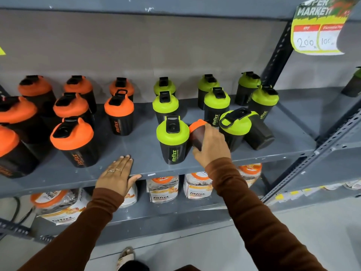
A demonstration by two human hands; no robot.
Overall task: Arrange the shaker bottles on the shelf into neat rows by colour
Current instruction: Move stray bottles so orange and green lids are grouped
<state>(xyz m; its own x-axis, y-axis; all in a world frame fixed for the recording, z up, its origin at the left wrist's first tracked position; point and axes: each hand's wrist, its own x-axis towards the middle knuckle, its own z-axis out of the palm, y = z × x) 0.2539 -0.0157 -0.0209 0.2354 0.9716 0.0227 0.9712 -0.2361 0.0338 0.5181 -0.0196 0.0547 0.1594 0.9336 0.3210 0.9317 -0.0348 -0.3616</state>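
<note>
Black shaker bottles stand on a grey shelf. Several with orange lids fill the left half in rows. Several with green lids fill the right half. My right hand grips one orange-lidded bottle in among the green ones, between the front green bottle and a tilted green-lidded bottle. That tilted bottle leans against another black bottle lying on its side. My left hand rests flat on the shelf's front edge, thumb under the lip, fingers straight.
A lower shelf holds several bagged jars with orange lids. A slotted metal upright bounds the shelf on the right, with a price sign above. One more green-lidded bottle stands on the neighbouring shelf. Bare shelf lies between the two colour groups.
</note>
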